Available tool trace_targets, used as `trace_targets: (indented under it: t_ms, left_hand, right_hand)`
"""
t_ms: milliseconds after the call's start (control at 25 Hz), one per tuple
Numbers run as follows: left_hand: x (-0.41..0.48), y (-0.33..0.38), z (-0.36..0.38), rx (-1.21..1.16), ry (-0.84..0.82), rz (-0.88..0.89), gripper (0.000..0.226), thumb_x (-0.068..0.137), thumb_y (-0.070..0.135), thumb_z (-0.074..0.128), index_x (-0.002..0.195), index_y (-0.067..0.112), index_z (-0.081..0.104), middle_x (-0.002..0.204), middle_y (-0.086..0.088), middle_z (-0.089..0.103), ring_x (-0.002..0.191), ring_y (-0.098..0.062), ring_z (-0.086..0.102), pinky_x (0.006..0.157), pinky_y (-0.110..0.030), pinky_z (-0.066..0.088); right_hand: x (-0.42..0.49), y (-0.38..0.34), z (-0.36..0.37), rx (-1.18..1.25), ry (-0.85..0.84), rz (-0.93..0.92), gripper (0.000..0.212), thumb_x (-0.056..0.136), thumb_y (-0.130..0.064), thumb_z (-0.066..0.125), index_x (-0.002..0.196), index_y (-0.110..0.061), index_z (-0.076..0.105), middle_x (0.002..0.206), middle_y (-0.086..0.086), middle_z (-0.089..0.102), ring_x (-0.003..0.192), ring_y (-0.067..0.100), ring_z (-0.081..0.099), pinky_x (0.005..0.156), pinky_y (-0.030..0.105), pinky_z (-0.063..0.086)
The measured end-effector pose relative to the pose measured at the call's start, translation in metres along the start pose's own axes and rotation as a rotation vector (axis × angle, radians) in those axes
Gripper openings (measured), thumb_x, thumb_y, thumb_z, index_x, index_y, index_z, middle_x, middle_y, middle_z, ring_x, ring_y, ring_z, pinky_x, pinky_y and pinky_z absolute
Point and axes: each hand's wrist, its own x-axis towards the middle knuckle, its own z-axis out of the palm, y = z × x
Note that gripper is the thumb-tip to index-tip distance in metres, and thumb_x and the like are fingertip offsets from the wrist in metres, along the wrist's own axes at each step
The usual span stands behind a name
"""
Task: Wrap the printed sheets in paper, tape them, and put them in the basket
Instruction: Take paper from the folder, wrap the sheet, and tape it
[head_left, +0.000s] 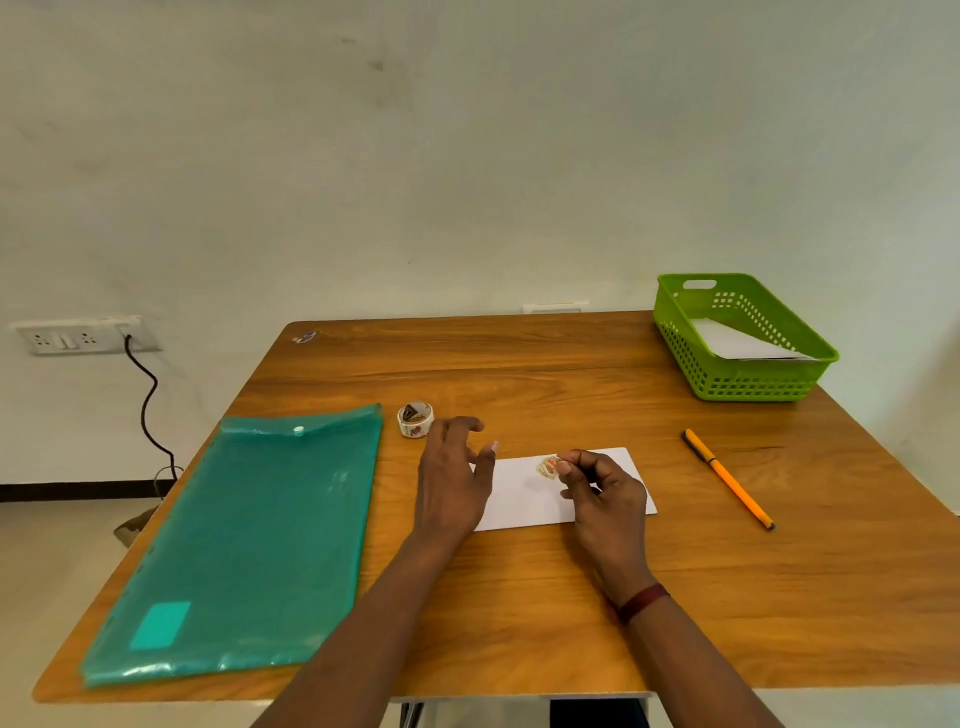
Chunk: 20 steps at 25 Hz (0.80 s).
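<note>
Head view: a wooden table (519, 613) is filling the lower half of the frame. At centre, a white paper packet (524, 501) is lying flat. The right hand (605, 493) is pinching a small patterned tape piece (546, 466) between thumb and fingertips, right at the packet's upper edge. The left hand (452, 483) is hanging over the packet's left end with fingers spread and loose, grasping nothing. Just above it, a tape roll (415, 420) is sitting on the wood. A teal folder (249, 545) is lying at lower left. An orange pen (727, 477) is lying right of the packet. At upper right, a green basket (748, 384) is holding white paper (737, 340).
</note>
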Motion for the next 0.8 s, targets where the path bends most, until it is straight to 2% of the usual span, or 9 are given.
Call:
trace_targets:
  t_ms: [80, 160, 360, 440, 560, 600, 680, 720, 800]
  left_hand:
    - [-0.008, 0.009, 0.007, -0.011, -0.053, 0.038, 0.024, 0.094, 0.024, 0.063, 0.118, 0.020, 0.058, 0.121, 0.003, 0.053, 0.089, -0.002, 0.058, 0.066, -0.002, 0.039]
    - [-0.016, 0.019, 0.016, -0.005, -0.123, 0.063, 0.025, 0.096, 0.026, 0.059, 0.121, 0.020, 0.057, 0.126, 0.003, 0.051, 0.101, -0.006, 0.058, 0.076, -0.008, 0.043]
    - [-0.027, 0.041, 0.042, 0.129, -0.309, 0.202, 0.030, 0.100, 0.031, 0.051, 0.128, 0.023, 0.057, 0.131, 0.006, 0.052, 0.119, -0.010, 0.049, 0.097, -0.023, 0.042]
    - [-0.029, 0.051, 0.053, 0.162, -0.336, 0.253, 0.030, 0.100, 0.029, 0.051, 0.127, 0.021, 0.059, 0.131, 0.004, 0.054, 0.120, -0.012, 0.049, 0.099, -0.028, 0.043]
    - [-0.031, 0.064, 0.070, 0.175, -0.336, 0.292, 0.030, 0.101, 0.024, 0.050, 0.127, 0.016, 0.062, 0.130, -0.001, 0.058, 0.119, -0.017, 0.052, 0.101, -0.030, 0.043]
    - [-0.032, 0.068, 0.075, 0.181, -0.336, 0.301, 0.031, 0.101, 0.023, 0.049, 0.128, 0.014, 0.062, 0.130, -0.003, 0.059, 0.118, -0.018, 0.053, 0.101, -0.031, 0.043]
    - [-0.031, 0.072, 0.084, 0.185, -0.345, 0.290, 0.032, 0.102, 0.024, 0.047, 0.130, 0.014, 0.060, 0.131, -0.003, 0.059, 0.117, -0.018, 0.053, 0.100, -0.031, 0.043]
    - [-0.030, 0.072, 0.087, 0.173, -0.354, 0.269, 0.033, 0.102, 0.026, 0.047, 0.131, 0.015, 0.058, 0.131, -0.002, 0.058, 0.117, -0.017, 0.053, 0.099, -0.030, 0.044]
    - [-0.029, 0.070, 0.092, 0.153, -0.392, 0.231, 0.035, 0.102, 0.032, 0.047, 0.132, 0.018, 0.055, 0.132, 0.000, 0.053, 0.119, -0.015, 0.050, 0.098, -0.029, 0.045]
  right_hand:
    - [0.005, 0.000, -0.007, -0.017, -0.022, 0.009, 0.011, 0.088, -0.010, 0.070, 0.093, -0.019, 0.074, 0.092, -0.007, 0.073, 0.088, 0.010, 0.067, 0.074, 0.040, 0.059]
    - [0.015, -0.001, -0.023, -0.072, -0.054, -0.008, 0.010, 0.089, -0.010, 0.070, 0.094, -0.016, 0.074, 0.092, -0.007, 0.072, 0.087, 0.007, 0.065, 0.074, 0.037, 0.058]
    - [0.049, -0.001, -0.078, -0.340, -0.168, -0.007, 0.011, 0.092, -0.013, 0.065, 0.100, -0.018, 0.072, 0.097, -0.009, 0.068, 0.091, 0.000, 0.061, 0.076, 0.013, 0.044]
    - [0.065, 0.005, -0.096, -0.392, -0.182, 0.031, 0.011, 0.092, -0.011, 0.066, 0.097, -0.017, 0.073, 0.096, -0.005, 0.069, 0.092, 0.004, 0.062, 0.076, 0.016, 0.046]
    - [0.084, 0.010, -0.108, -0.414, -0.188, 0.076, 0.011, 0.091, -0.010, 0.066, 0.091, -0.019, 0.072, 0.092, 0.000, 0.073, 0.081, 0.013, 0.065, 0.076, 0.029, 0.054]
    - [0.089, 0.011, -0.108, -0.425, -0.213, 0.087, 0.010, 0.091, -0.010, 0.067, 0.090, -0.019, 0.073, 0.091, 0.001, 0.073, 0.077, 0.014, 0.065, 0.075, 0.030, 0.055]
    - [0.097, 0.010, -0.103, -0.505, -0.308, 0.068, 0.007, 0.090, -0.012, 0.068, 0.092, -0.015, 0.074, 0.090, -0.001, 0.072, 0.077, 0.011, 0.063, 0.073, 0.023, 0.051]
    - [0.101, 0.008, -0.099, -0.566, -0.363, 0.045, 0.007, 0.090, -0.013, 0.068, 0.093, -0.014, 0.075, 0.091, -0.003, 0.070, 0.081, 0.009, 0.062, 0.074, 0.020, 0.049]
    - [0.110, 0.006, -0.094, -0.642, -0.443, 0.018, 0.008, 0.090, -0.013, 0.068, 0.094, -0.014, 0.075, 0.095, -0.004, 0.068, 0.089, 0.010, 0.062, 0.082, 0.024, 0.050]
